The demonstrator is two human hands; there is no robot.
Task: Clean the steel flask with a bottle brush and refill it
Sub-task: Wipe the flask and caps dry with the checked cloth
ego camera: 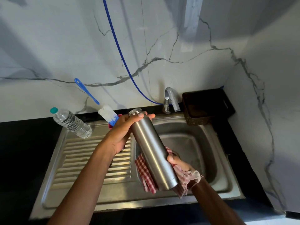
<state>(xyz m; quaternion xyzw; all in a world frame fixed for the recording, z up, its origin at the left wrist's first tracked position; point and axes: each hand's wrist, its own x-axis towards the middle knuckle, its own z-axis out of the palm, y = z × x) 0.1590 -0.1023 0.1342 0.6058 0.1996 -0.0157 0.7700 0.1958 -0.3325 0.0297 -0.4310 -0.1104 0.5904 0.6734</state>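
Note:
The steel flask (151, 148) hangs tilted over the sink, its open mouth pointing up and away from me. My left hand (125, 132) grips it near the neck. My right hand (180, 166) holds a red-checked cloth (143, 169) wrapped round the flask's lower end, thumb pressed on the steel. The bottle brush (107, 113), blue handle and white bristles, leans against the wall behind the drainboard. A clear plastic water bottle (71, 123) with a teal cap lies on the drainboard's far left corner.
The steel sink (203, 143) has a ribbed drainboard (81, 156) on its left. A chrome tap (170, 99) stands at the back, a blue hose (120, 51) running down to it. A dark woven basket (206, 106) sits at the back right on the black counter.

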